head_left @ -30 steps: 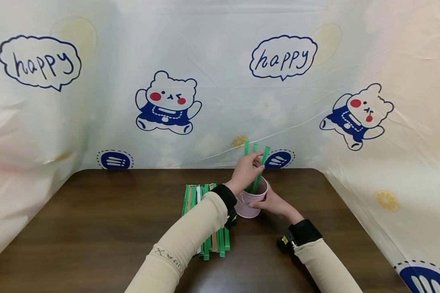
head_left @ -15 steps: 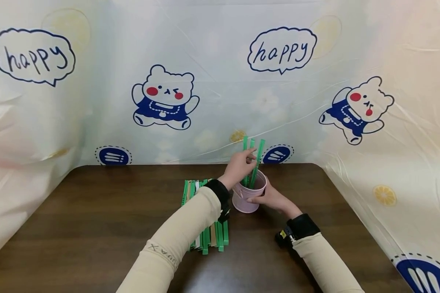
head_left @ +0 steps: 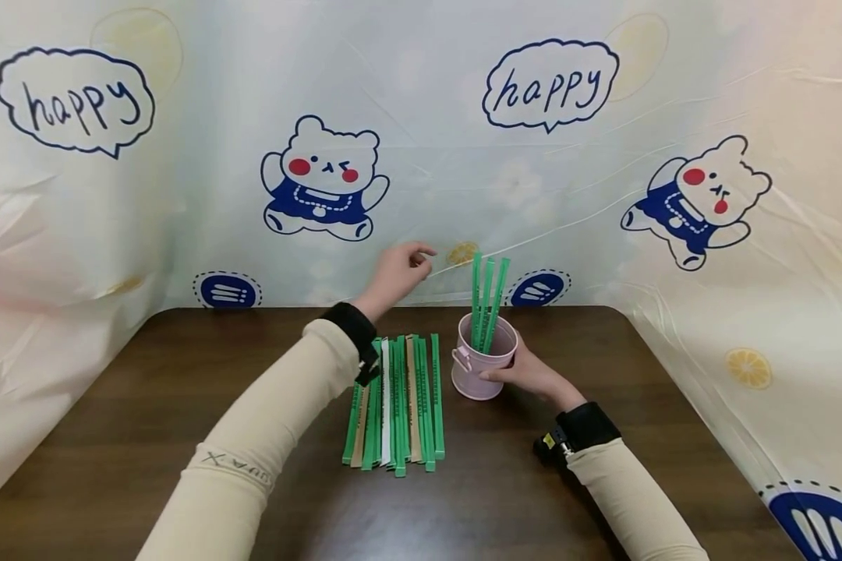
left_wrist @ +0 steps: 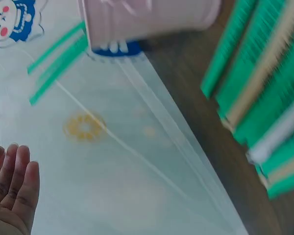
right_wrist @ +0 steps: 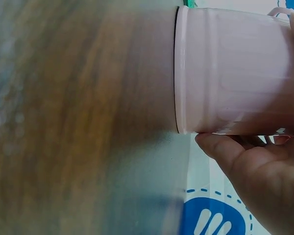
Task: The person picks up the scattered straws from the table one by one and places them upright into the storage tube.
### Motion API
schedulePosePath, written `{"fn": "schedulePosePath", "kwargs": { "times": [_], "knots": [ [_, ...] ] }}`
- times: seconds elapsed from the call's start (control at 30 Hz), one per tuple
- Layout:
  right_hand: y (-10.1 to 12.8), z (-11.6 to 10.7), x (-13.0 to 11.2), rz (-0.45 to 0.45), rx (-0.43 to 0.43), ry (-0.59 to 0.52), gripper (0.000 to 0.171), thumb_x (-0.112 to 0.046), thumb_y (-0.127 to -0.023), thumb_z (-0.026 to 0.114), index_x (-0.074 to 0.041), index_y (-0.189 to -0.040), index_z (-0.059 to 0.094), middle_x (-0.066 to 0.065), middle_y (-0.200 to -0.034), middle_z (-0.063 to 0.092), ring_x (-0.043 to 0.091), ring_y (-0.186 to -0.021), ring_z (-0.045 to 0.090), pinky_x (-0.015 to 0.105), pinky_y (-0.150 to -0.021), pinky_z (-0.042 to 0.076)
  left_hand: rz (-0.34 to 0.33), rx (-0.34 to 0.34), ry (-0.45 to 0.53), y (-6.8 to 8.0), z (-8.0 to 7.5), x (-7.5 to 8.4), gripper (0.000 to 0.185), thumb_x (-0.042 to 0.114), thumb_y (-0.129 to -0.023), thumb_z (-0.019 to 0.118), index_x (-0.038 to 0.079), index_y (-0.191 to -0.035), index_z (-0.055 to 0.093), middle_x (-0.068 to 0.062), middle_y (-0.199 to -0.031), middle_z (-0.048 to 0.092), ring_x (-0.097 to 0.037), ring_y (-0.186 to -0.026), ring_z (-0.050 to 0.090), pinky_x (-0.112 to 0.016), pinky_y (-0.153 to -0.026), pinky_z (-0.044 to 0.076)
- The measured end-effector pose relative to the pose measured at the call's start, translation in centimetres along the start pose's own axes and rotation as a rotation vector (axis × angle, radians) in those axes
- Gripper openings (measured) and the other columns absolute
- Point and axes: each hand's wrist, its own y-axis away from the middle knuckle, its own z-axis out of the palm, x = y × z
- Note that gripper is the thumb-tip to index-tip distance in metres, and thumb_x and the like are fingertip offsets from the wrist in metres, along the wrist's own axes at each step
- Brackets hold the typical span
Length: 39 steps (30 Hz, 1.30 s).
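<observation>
A small pink bucket [head_left: 480, 383] stands on the table with three slim green sticks [head_left: 489, 300] leaning upright inside it. My right hand [head_left: 533, 375] grips the bucket from its right side, thumb on the near wall; the right wrist view shows this hand [right_wrist: 264, 178] against the bucket wall [right_wrist: 240, 73]. To the left of the bucket my left hand [head_left: 401, 271] is in the air, fingers loosely bent and holding nothing. The left wrist view has its fingers [left_wrist: 23, 188] apart from everything. Below it lies a row of flat, slim printed sticks [head_left: 398, 405], mostly green, some tan and one white.
The brown wooden table [head_left: 203, 436] runs back to a printed cloth backdrop [head_left: 421, 78] with bears and "happy" bubbles. The cloth also comes down along both sides. Dark wrist cameras [head_left: 550, 446] are strapped over cream sleeves [head_left: 252, 436].
My left hand has let go of the green stick in the bucket and moved left, away from it. The right hand still holds the bucket. The row of sticks is now less covered.
</observation>
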Motion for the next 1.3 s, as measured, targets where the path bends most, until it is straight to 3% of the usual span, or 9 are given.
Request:
{"fn": "schedulePosePath", "kwargs": {
  "times": [0.13, 0.27, 0.43, 0.53, 0.6, 0.7, 0.83, 1.0, 1.3],
  "knots": [
    [0.2, -0.1, 0.1, 0.002, 0.000, -0.004, 0.113, -0.021, -0.086, 0.083, -0.011, -0.163, 0.001, 0.024, -0.161, 0.023, 0.044, -0.147, 0.031, 0.066, -0.123, 0.028, -0.032, -0.019, -0.043, 0.9, -1.8, -2.2, 0.034, 0.011, -0.101, 0.052, 0.002, -0.131, 0.067, -0.021, -0.116, 0.074, -0.033, -0.102, 0.069, -0.039, -0.084, 0.054],
    [0.2, -0.2, 0.2, 0.007, 0.004, -0.012, 0.112, -0.020, -0.086, 0.083, -0.013, -0.163, 0.001, 0.023, -0.162, 0.022, 0.044, -0.148, 0.030, 0.066, -0.124, 0.027, -0.100, -0.080, -0.081, 2.0, -3.2, -4.8, 0.036, 0.008, -0.100, 0.053, -0.003, -0.131, 0.064, -0.025, -0.117, 0.072, -0.033, -0.098, 0.070, -0.038, -0.081, 0.056],
    [0.2, -0.4, 0.2, 0.000, 0.005, -0.015, 0.113, -0.021, -0.086, 0.083, -0.013, -0.163, 0.000, 0.024, -0.162, 0.022, 0.044, -0.149, 0.029, 0.067, -0.124, 0.026, -0.315, -0.218, -0.072, 3.1, -3.9, -7.9, 0.041, 0.007, -0.101, 0.055, -0.008, -0.139, 0.056, -0.029, -0.125, 0.067, -0.020, -0.082, 0.065, -0.034, -0.080, 0.057],
    [0.2, -0.3, 0.3, -0.005, 0.006, -0.020, 0.113, -0.020, -0.086, 0.083, -0.012, -0.163, 0.001, 0.024, -0.162, 0.022, 0.044, -0.149, 0.029, 0.067, -0.124, 0.026, -0.449, -0.284, -0.052, 3.7, -3.8, -9.2, 0.047, 0.009, -0.102, 0.056, -0.009, -0.145, 0.049, -0.029, -0.136, 0.060, -0.016, -0.080, 0.062, -0.037, -0.088, 0.058],
    [0.2, -0.3, 0.3, -0.005, 0.009, -0.020, 0.113, -0.019, -0.086, 0.083, -0.013, -0.163, 0.001, 0.024, -0.162, 0.023, 0.044, -0.149, 0.030, 0.067, -0.124, 0.026, -0.498, -0.308, -0.059, 4.0, -3.5, -9.9, 0.049, 0.010, -0.102, 0.057, -0.011, -0.145, 0.048, -0.030, -0.138, 0.059, -0.019, -0.082, 0.064, -0.038, -0.090, 0.059],
    [0.1, -0.2, 0.4, -0.010, 0.006, -0.015, 0.111, -0.018, -0.087, 0.082, -0.012, -0.163, 0.002, 0.023, -0.161, 0.024, 0.043, -0.148, 0.031, 0.066, -0.124, 0.027, -0.501, -0.320, -0.102, 4.4, -2.7, -10.9, 0.045, 0.010, -0.100, 0.059, -0.013, -0.139, 0.055, -0.031, -0.131, 0.065, -0.023, -0.085, 0.070, -0.036, -0.087, 0.062],
    [0.0, -0.1, 0.3, -0.012, 0.005, -0.021, 0.111, -0.018, -0.087, 0.082, -0.013, -0.163, 0.002, 0.023, -0.161, 0.025, 0.043, -0.148, 0.031, 0.066, -0.124, 0.027, -0.516, -0.313, -0.124, 4.7, -1.6, -12.3, 0.033, 0.007, -0.095, 0.062, -0.013, -0.121, 0.068, -0.022, -0.099, 0.076, -0.018, -0.071, 0.070, -0.031, -0.072, 0.062],
    [0.0, -0.1, 0.1, -0.028, 0.000, -0.026, 0.113, -0.020, -0.086, 0.083, -0.012, -0.163, 0.001, 0.024, -0.161, 0.025, 0.044, -0.148, 0.031, 0.065, -0.124, 0.027, -0.588, -0.279, -0.100, 5.1, -0.3, -13.1, 0.012, 0.002, -0.089, 0.064, -0.008, -0.090, 0.072, -0.004, -0.062, 0.064, -0.010, -0.053, 0.059, -0.026, -0.058, 0.058],
    [-0.2, 0.0, -0.1, 0.004, 0.002, -0.038, 0.112, -0.019, -0.086, 0.083, -0.013, -0.163, 0.002, 0.023, -0.162, 0.024, 0.044, -0.148, 0.030, 0.066, -0.124, 0.027, -0.600, -0.198, -0.104, 6.0, 1.0, -13.4, 0.017, -0.003, -0.088, 0.065, 0.000, -0.071, 0.064, -0.004, -0.056, 0.056, -0.012, -0.050, 0.056, -0.026, -0.055, 0.056]
  ]
}}
